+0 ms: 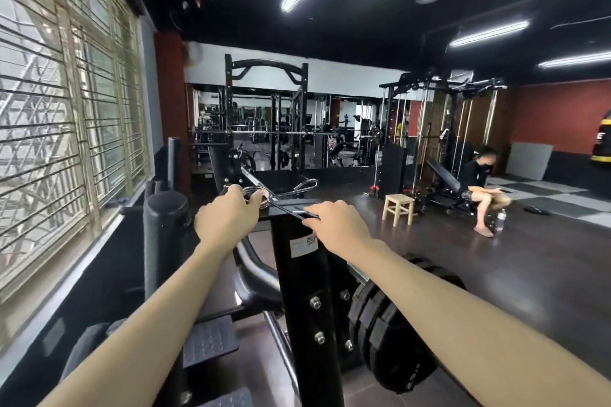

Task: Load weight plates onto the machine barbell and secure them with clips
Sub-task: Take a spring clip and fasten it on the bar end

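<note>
Two hands at machine top | left hand (228,216) curled round spring clip (264,198) coil | right hand (334,225) pinching one clip handle | other handle juts beyond both hands | weight plates (390,334) below right forearm

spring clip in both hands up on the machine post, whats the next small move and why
Probably lift the spring clip off the post top and bring it down toward the weight plates. The left hand holds its coil, the right hand grips one handle, and the plates sit low on the right.
</note>
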